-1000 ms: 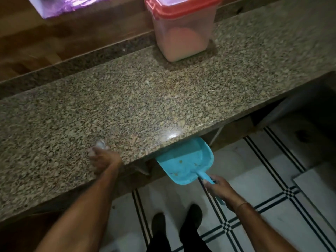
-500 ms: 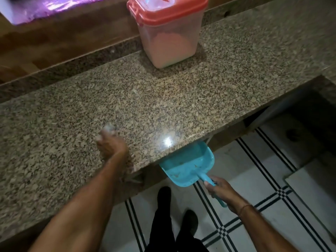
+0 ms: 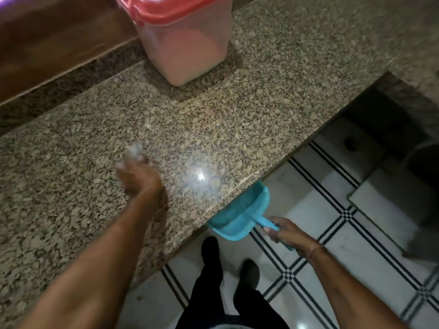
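Note:
My left hand is on the speckled granite counter and grips a small pale cloth or wad, blurred by motion. My right hand grips the handle of a blue dustpan, held just under the counter's front edge. Most of the pan's mouth is hidden beneath the edge.
A clear tub with a red lid, holding pinkish powder, stands at the back of the counter. A wooden ledge runs behind it. Below are white floor tiles with black lines and my dark shoes.
My left hand with the wad has swept away from the front edge, up and right across the counter. The dustpan stays under the edge, tucked further beneath it.

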`<state>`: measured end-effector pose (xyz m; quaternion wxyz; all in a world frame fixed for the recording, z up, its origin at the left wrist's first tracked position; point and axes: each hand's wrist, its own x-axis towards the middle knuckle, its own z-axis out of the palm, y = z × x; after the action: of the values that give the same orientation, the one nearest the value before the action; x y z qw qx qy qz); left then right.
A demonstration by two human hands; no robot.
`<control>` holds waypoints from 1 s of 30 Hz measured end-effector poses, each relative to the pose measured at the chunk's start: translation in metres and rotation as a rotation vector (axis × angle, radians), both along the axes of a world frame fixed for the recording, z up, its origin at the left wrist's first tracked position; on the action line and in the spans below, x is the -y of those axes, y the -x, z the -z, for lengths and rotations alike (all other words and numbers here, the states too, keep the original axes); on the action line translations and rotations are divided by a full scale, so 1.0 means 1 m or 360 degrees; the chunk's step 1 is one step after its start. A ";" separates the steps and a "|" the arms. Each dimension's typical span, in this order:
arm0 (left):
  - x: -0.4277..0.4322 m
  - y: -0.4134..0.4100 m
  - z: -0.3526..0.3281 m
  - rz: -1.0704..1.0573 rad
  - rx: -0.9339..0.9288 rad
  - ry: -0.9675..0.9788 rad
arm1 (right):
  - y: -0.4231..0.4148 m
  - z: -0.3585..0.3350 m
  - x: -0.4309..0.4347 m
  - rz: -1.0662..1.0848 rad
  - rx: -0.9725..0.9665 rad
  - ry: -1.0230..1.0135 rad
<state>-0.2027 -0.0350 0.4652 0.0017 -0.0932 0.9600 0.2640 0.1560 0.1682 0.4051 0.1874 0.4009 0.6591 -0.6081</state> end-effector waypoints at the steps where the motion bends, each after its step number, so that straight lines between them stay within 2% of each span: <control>1: 0.010 0.019 0.004 -0.0157 0.0064 0.0037 | -0.004 -0.001 0.000 0.0003 0.0007 0.0003; 3: 0.012 0.040 0.013 -0.0380 0.0215 0.0099 | -0.014 -0.001 0.001 0.0027 0.0023 0.0010; 4: 0.003 0.038 0.016 -0.0380 0.0278 0.0113 | -0.020 0.000 0.001 0.0037 0.0030 0.0003; 6: -0.024 0.021 0.015 -0.0133 0.0287 0.0096 | -0.029 0.002 0.000 0.0061 0.0041 -0.0031; 9: -0.064 -0.024 0.011 0.0504 0.0091 0.0175 | -0.035 0.005 0.001 0.0068 0.0077 -0.0071; 11: -0.074 -0.037 0.009 0.0716 0.0045 0.0116 | -0.034 0.005 0.002 0.0070 0.0102 -0.0071; 13: -0.066 -0.008 0.004 0.0579 -0.0044 0.0042 | -0.031 0.002 0.005 0.0077 0.0134 -0.0071; 15: -0.047 0.037 0.004 0.0264 -0.0084 0.0039 | -0.030 -0.003 0.004 0.0116 0.0152 -0.0071; 17: -0.027 0.085 0.005 -0.0053 0.0020 0.0086 | -0.028 -0.007 0.004 0.0130 0.0147 -0.0071; 19: -0.028 0.115 0.008 -0.0149 0.0112 0.0167 | -0.029 -0.008 0.005 0.0162 0.0146 -0.0065; 21: -0.053 0.115 0.007 0.0056 0.0126 0.0192 | -0.031 -0.007 0.006 0.0203 0.0144 -0.0050; 23: -0.086 0.085 0.001 0.0412 -0.0001 0.0169 | -0.032 -0.007 0.006 0.0240 0.0162 -0.0035; 26: -0.121 -0.006 0.004 0.1189 -0.0153 0.0194 | -0.033 -0.009 0.007 0.0264 0.0187 -0.0013; 28: -0.127 -0.060 0.002 0.1688 -0.0045 0.0109 | -0.031 -0.011 0.008 0.0275 0.0188 -0.0008; 29: -0.130 -0.062 -0.004 0.1684 -0.0006 0.0016 | -0.030 -0.014 0.008 0.0281 0.0186 -0.0003; 30: -0.131 -0.044 -0.003 0.1529 -0.0034 -0.0109 | -0.029 -0.016 0.006 0.0290 0.0182 -0.0005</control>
<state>-0.1586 0.0955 0.4684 0.1168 0.3637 0.8851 0.2657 0.1848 0.1622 0.4209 0.1679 0.4934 0.6091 -0.5978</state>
